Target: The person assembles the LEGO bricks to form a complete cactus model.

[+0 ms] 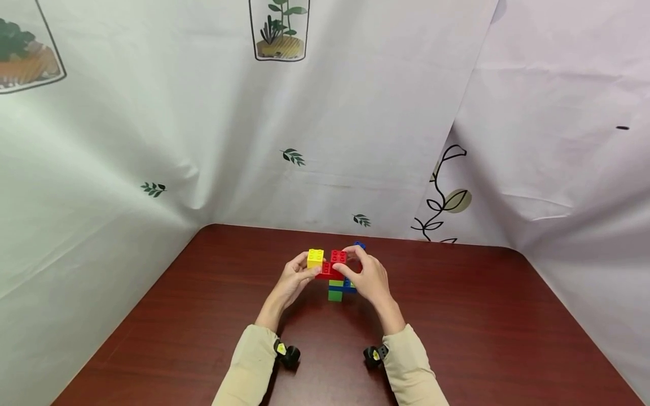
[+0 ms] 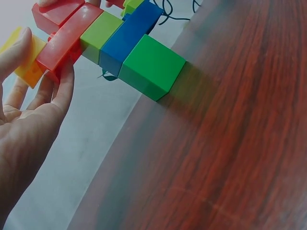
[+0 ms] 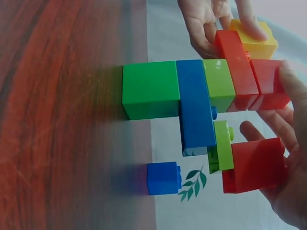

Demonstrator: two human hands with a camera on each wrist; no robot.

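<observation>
A stack of toy building bricks stands upright on the table. Its base is a green brick [image 3: 151, 90], followed by a long blue brick [image 3: 194, 96], a lime brick [image 3: 218, 84] and a long red brick [image 3: 236, 67]. On top, a yellow brick [image 1: 315, 257] sits at the left end, beside a red brick [image 1: 338, 257]. My left hand [image 1: 291, 283] pinches the yellow brick, its fingers around the long red brick's end. With thumb and fingers, my right hand [image 1: 373, 279] grips the top red brick. A side branch carries another lime brick [image 3: 220, 146] and red brick [image 3: 256, 165].
Behind the stack, a loose blue brick [image 3: 162, 178] stands on the dark red-brown wooden table [image 1: 482, 327]. White patterned cloth [image 1: 355, 141] hangs around the table's back and sides.
</observation>
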